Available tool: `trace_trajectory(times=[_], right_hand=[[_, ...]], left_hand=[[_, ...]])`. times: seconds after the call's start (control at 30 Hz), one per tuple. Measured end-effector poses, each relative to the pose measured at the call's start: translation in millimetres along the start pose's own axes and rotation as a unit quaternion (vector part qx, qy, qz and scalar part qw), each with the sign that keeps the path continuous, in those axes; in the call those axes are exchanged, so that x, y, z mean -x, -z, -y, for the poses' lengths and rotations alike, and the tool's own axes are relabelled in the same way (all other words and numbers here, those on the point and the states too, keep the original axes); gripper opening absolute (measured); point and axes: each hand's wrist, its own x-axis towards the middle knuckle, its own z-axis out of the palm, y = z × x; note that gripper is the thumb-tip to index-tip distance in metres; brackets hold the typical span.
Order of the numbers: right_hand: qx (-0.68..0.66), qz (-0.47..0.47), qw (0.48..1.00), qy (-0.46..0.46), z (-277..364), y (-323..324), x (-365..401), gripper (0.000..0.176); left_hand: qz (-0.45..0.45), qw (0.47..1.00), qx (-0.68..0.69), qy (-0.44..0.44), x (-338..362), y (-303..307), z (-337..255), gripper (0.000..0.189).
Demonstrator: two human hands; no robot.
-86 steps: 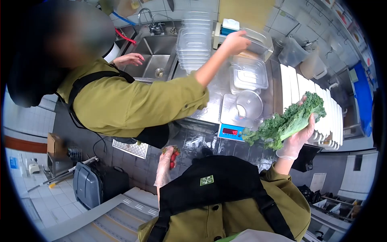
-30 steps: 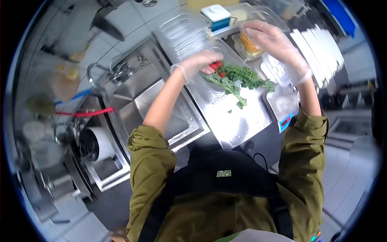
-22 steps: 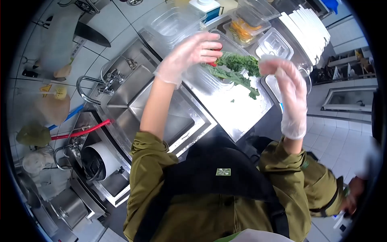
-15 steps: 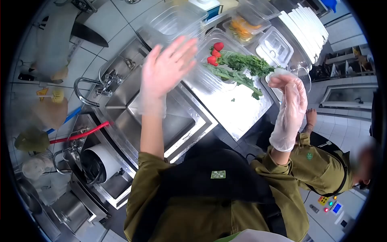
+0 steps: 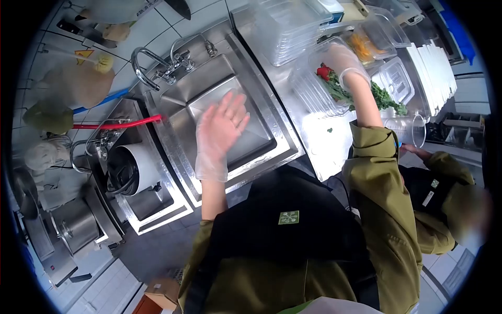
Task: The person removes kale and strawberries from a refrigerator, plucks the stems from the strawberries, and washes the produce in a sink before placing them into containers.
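Observation:
My left hand (image 5: 222, 125), in a clear plastic glove, hovers over the metal sink (image 5: 246, 94) with its fingers stretched out and nothing in it. My right hand (image 5: 342, 60), gloved the same way, reaches over a clear plastic tray (image 5: 308, 86); its fingers are hidden and blurred. Close to that hand are a red strawberry (image 5: 323, 71) and leafy greens (image 5: 386, 99), partly covered by my wrist and forearm. A small green scrap (image 5: 329, 130) lies on the metal counter (image 5: 319, 144).
Beyond the sink stands a stack of clear containers (image 5: 290, 34). A container with orange pieces (image 5: 363, 49), a clear lidded box (image 5: 396, 81) and white slats (image 5: 431, 78) are at right. A co-worker's sleeve (image 5: 444, 167) is nearby, beside a clear jug (image 5: 413, 131). A faucet (image 5: 167, 73) overhangs the sink.
My right hand has moved forward from the counter's near right side to over the tray. My left hand has dropped lower over the sink. The view has shifted, and a clear jug appears near the co-worker.

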Motion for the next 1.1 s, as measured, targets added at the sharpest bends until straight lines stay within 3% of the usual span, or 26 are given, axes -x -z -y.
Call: trace_trajectory(times=[0.1,0.13,0.2,0.3,0.4,0.53,0.63,0.83,0.87,0.93,1.03,1.1], right_hand=[[0.006,-0.006,1.0,-0.013,-3,-14,-6,0.052],[-0.016,0.012,1.0,0.012,-1,-10,1,0.047],[0.107,0.076,0.986,0.101,0,-10,1,0.043],[0.027,0.089,0.976,0.197,-26,-25,-10,0.035],[0.097,0.07,0.969,0.218,-33,-44,-23,0.032],[0.042,0.009,0.955,0.294,-33,-42,-10,0.016],[-0.012,0.029,0.963,0.267,-22,-21,15,0.016],[0.01,-0.055,0.965,0.255,-7,3,39,0.018],[-0.102,-0.091,0.971,0.196,-9,0,40,0.017],[-0.315,-0.158,0.933,0.075,-12,-4,40,0.014],[-0.571,-0.101,0.8,0.151,0,-16,65,0.017],[-0.685,-0.033,0.706,0.18,21,-33,95,0.021]], left_hand=[[-0.013,0.999,0.018,0.029,-3,8,15,0.05],[-0.007,0.999,0.015,0.039,-6,11,19,0.049],[0.0,0.998,0.011,0.059,-8,19,27,0.048],[-0.035,0.997,0.012,0.067,-9,19,33,0.04],[-0.052,0.996,0.008,0.068,-10,18,34,0.04],[-0.036,0.997,-0.002,0.072,-10,19,36,0.039],[-0.039,0.997,-0.007,0.072,-8,20,38,0.039],[-0.037,0.997,-0.025,0.066,-2,23,45,0.039],[-0.04,0.997,-0.038,0.055,1,21,47,0.039],[-0.041,0.997,-0.063,0.031,6,15,50,0.038],[-0.025,0.979,-0.201,0.007,11,14,46,0.036],[-0.065,0.912,-0.394,-0.093,23,-24,55,0.035]])
